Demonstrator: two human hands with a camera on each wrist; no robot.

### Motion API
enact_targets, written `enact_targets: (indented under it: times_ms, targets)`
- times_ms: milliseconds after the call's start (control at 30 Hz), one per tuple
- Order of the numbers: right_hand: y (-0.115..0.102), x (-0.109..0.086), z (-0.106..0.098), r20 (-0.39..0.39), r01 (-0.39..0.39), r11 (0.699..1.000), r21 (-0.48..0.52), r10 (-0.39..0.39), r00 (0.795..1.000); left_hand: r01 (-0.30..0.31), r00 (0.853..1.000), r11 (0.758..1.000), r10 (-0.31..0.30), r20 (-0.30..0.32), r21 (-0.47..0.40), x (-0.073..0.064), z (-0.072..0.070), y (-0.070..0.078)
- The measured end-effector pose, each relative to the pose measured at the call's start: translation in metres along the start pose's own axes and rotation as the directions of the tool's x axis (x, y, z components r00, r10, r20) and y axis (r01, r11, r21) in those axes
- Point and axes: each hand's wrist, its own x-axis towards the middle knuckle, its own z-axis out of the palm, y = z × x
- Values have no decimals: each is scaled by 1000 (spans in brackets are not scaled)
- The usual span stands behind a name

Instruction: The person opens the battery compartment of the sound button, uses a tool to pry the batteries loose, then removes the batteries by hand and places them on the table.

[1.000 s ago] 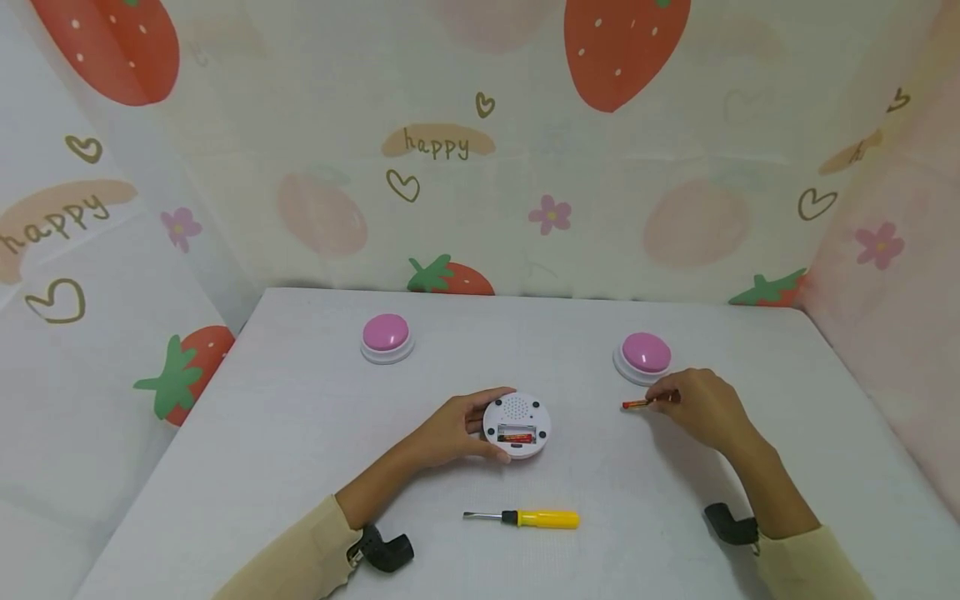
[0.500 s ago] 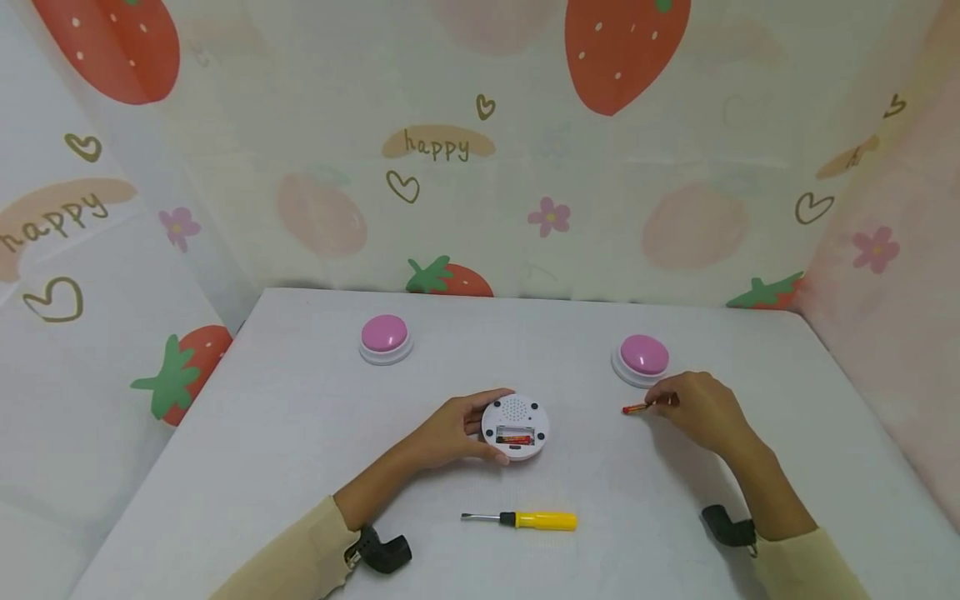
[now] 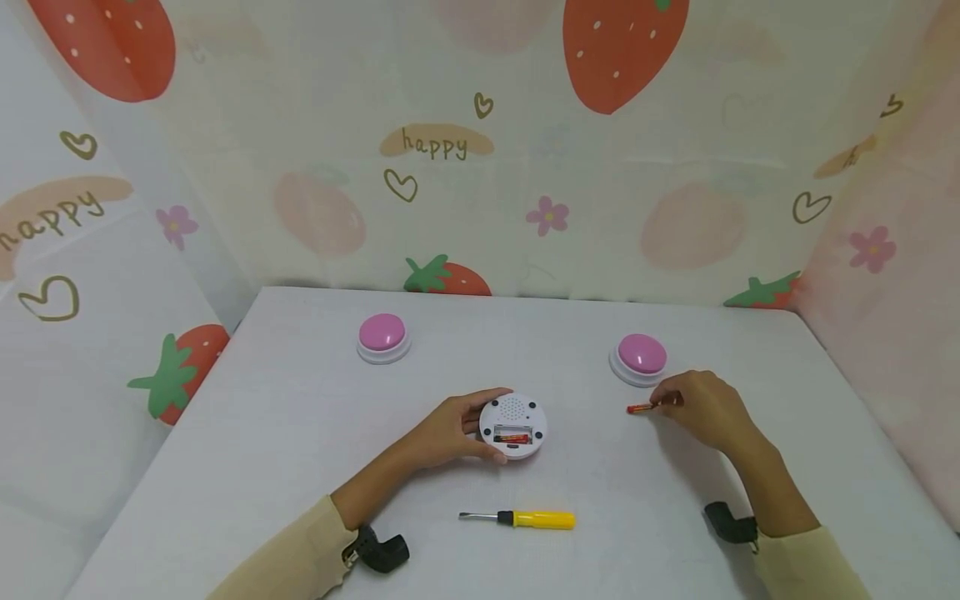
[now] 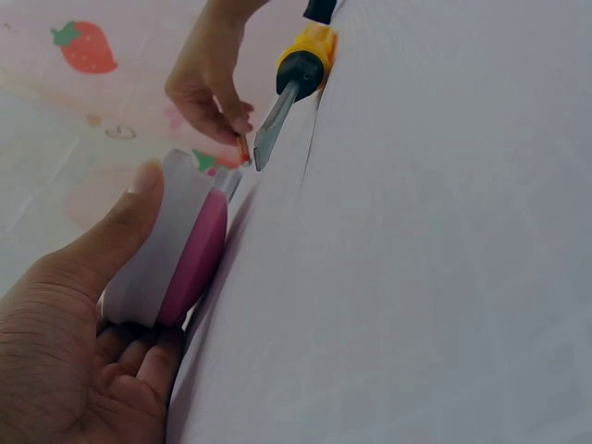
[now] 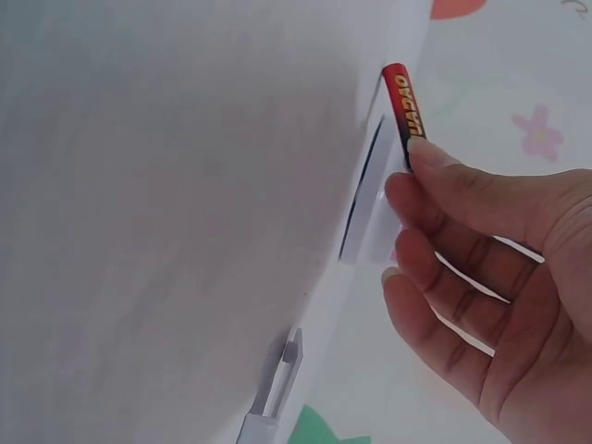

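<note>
Battery [image 3: 640,409] inched toward right desk edge [image 3: 862,433], right hand [image 3: 702,409] pinching it, left hand [image 3: 452,433] gripping button [image 3: 513,413]; slack pinch risks drop

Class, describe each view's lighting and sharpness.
Head view: soft shadow below the right hand, glare on the rightmost round pink-domed white button; left wrist view: dim overall; right wrist view: lettering partly legible on the red cylindrical battery.

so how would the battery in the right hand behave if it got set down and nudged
The battery looks cylindrical, so it would probably roll on the table. Its smooth-looking printed wrapper may be slightly slippery. It juts straight beyond the fingers, suggesting stiffness.
</note>
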Motion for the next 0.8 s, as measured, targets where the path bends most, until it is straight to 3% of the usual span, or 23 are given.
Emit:
enact_targets:
  times_ms: [433, 800]
  targets:
    - [1, -1, -2, 76, -30, 999, -26, 32, 997, 11, 1000, 1000, -11, -2, 1, -1, 0, 2]
    - [3, 0, 0, 89, -29, 998, -55, 34, 995, 6, 1000, 1000, -6, 2, 5, 0, 0, 1]
